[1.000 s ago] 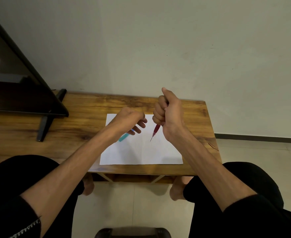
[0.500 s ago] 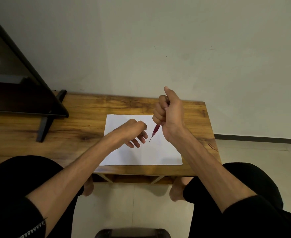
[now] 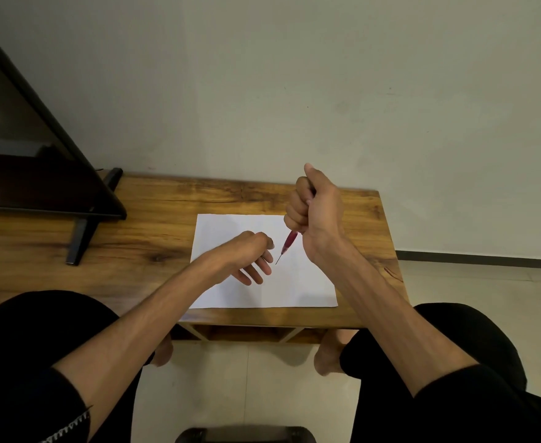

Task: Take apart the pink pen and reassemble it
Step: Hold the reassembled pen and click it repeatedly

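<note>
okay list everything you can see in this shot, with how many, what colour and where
pink pen: one, pink-red with a thin dark tip, held in the right fist, tip pointing down over the paper
sheet of paper: one, white, flat on the table in front of the person
table: one, brown wood, against the wall
screen: one, black, on a stand at the table's left end
wall: pale grey-green, behind the table
floor: light tiles, below the table
left hand: one, over the paper, fingers spread downward, thumb and forefinger hidden
right hand: one, closed in a fist around the pen
</note>
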